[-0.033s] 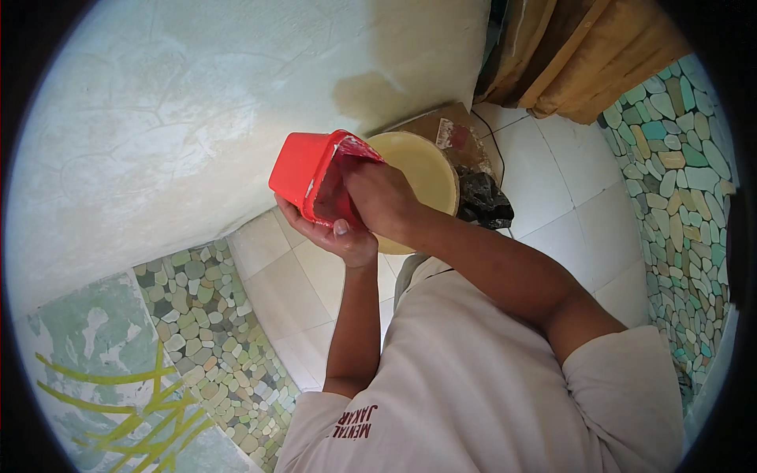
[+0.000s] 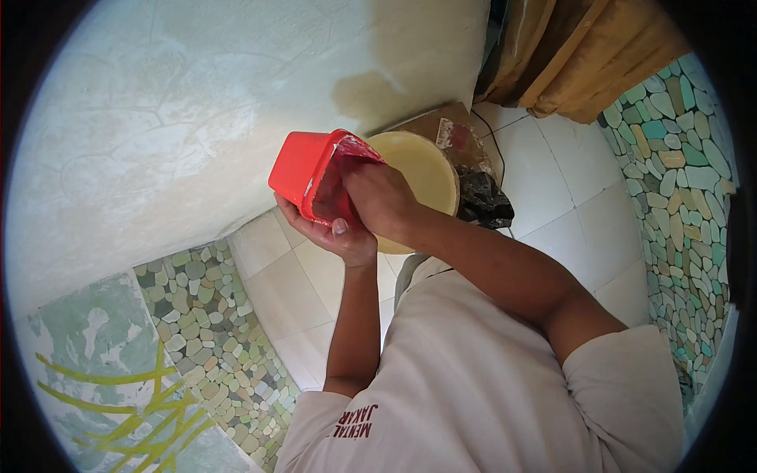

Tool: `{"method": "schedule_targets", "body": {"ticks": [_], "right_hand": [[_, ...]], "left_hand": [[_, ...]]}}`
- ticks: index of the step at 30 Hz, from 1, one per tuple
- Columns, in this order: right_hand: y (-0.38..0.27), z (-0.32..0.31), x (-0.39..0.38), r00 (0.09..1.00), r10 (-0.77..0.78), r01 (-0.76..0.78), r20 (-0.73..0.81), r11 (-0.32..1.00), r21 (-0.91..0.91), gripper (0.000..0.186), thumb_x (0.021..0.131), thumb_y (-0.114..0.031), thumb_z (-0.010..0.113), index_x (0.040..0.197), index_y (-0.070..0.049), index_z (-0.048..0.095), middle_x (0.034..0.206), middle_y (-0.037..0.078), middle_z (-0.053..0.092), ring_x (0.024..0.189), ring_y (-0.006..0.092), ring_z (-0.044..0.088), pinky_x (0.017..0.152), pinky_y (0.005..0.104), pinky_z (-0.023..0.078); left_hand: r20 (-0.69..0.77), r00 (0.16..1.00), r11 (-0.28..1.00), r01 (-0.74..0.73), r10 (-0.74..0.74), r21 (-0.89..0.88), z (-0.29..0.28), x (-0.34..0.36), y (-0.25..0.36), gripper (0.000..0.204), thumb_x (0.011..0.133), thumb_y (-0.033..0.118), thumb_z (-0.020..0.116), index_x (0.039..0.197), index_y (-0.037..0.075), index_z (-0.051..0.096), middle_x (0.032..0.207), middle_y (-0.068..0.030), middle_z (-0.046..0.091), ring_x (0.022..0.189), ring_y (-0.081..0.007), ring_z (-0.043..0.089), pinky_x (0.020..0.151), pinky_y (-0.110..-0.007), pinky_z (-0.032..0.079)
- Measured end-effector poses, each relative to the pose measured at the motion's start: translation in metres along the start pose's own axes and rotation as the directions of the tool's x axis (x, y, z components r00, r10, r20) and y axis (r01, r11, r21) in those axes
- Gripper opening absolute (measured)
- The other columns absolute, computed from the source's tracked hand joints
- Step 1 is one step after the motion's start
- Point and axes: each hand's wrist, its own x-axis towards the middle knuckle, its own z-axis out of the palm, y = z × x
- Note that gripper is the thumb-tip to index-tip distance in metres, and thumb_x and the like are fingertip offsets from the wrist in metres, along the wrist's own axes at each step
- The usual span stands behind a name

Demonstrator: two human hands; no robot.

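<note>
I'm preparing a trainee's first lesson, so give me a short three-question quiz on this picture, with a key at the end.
1. Multiple choice: what does the left hand hold?
A) a brown curtain
B) a red tub
C) a cardboard box

2. True or false: the right hand reaches into the opening of the red tub.

3. Fill in the colour: the crumpled plastic beside the round bucket is ____.

Key: 1. B; 2. True; 3. black.
</note>
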Motion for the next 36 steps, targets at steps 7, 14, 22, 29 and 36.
{"method": "schedule_targets", "body": {"ticks": [7,14,22,29,36], "right_hand": [[0.010,0.013,0.001,0.980,-0.173,0.175,-0.100,0.984,0.010,0.023,0.079,-0.019,0.058,0.092,-0.002,0.065,0.091,0.017,0.068,0.085,0.0343,0.067,0.076,0.0446,0.054],[0.004,0.006,0.000,0.989,-0.128,0.120,-0.068,0.987,-0.108,0.020,0.079,-0.016,0.058,0.090,-0.001,0.066,0.090,0.020,0.067,0.085,0.0349,0.067,0.076,0.0446,0.054],[0.007,0.013,0.001,0.991,-0.108,0.103,-0.084,0.993,-0.055,0.018,0.077,-0.017,0.060,0.086,-0.003,0.068,0.087,0.018,0.068,0.084,0.0342,0.067,0.075,0.0442,0.054],[0.005,0.012,0.005,0.998,-0.067,0.066,-0.018,0.998,-0.019,0.020,0.077,-0.017,0.059,0.088,-0.003,0.069,0.092,0.017,0.068,0.089,0.0326,0.067,0.077,0.0435,0.054],[-0.002,0.001,-0.004,0.989,-0.144,0.138,-0.021,0.972,-0.189,0.018,0.080,-0.013,0.056,0.088,-0.003,0.069,0.092,0.017,0.068,0.090,0.0315,0.067,0.078,0.0411,0.055]], "left_hand": [[0.005,1.000,0.999,-0.030,0.030,0.024,-0.004,0.002,-0.001,0.114,0.076,0.071,0.064,0.149,0.000,0.012,0.140,-0.0163,0.035,0.127,-0.0300,0.043,0.104,-0.044,0.041],[0.040,0.998,0.997,0.043,-0.040,-0.063,-0.013,-0.004,-0.009,0.109,0.080,0.068,0.062,0.149,0.000,0.011,0.140,-0.0172,0.035,0.128,-0.0299,0.043,0.105,-0.044,0.040],[0.028,0.999,0.999,0.032,-0.031,-0.042,-0.002,-0.004,0.000,0.108,0.081,0.066,0.062,0.150,0.002,0.010,0.142,-0.0168,0.035,0.128,-0.0304,0.043,0.106,-0.046,0.040],[0.012,1.000,0.997,0.011,-0.010,-0.080,-0.009,-0.003,-0.006,0.111,0.077,0.067,0.067,0.148,0.001,0.014,0.141,-0.0154,0.036,0.128,-0.0297,0.043,0.105,-0.045,0.040],[0.002,0.999,0.991,0.040,-0.040,-0.128,-0.014,-0.006,-0.015,0.114,0.072,0.068,0.070,0.147,0.001,0.016,0.138,-0.0152,0.037,0.126,-0.0296,0.044,0.103,-0.045,0.041]]}}
